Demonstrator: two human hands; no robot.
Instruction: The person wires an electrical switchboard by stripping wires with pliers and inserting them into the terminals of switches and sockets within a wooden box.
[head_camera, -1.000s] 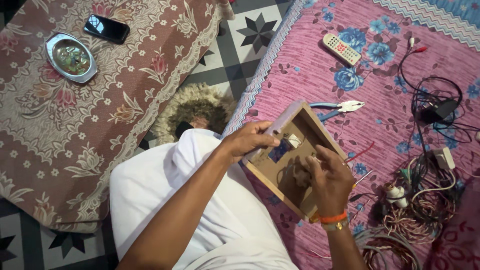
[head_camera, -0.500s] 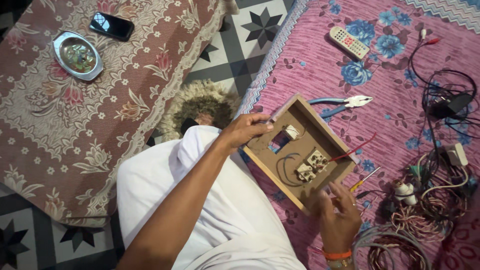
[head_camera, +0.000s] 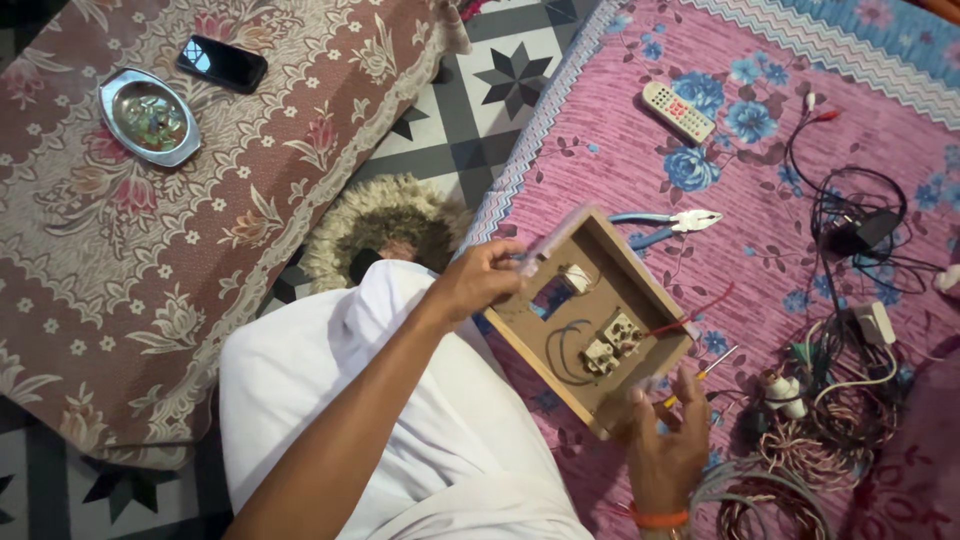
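A shallow wooden box (head_camera: 640, 300) lies open side up over my lap and the pink mat. Inside it sit two white sockets (head_camera: 612, 345), a white switch (head_camera: 577, 278), a rectangular cut-out and some grey and red wires. My left hand (head_camera: 480, 285) grips the box's upper left edge. At the box's lower corner my right hand (head_camera: 665, 440) rests with fingers spread; its fingertips are beside a small screwdriver (head_camera: 705, 372) on the mat. An orange band circles that wrist.
Blue-handled pliers (head_camera: 665, 222) and a white remote (head_camera: 678, 112) lie on the pink floral mat (head_camera: 620, 130). Tangled cables, plugs and a black adapter (head_camera: 860, 235) fill the right side. On the left, a patterned cushion (head_camera: 200, 250) carries a phone (head_camera: 222, 62) and a metal dish (head_camera: 148, 115).
My right hand left the inside of the box and dropped to its lower corner, uncovering the sockets. The left hand kept its grip; the box now lies flatter.
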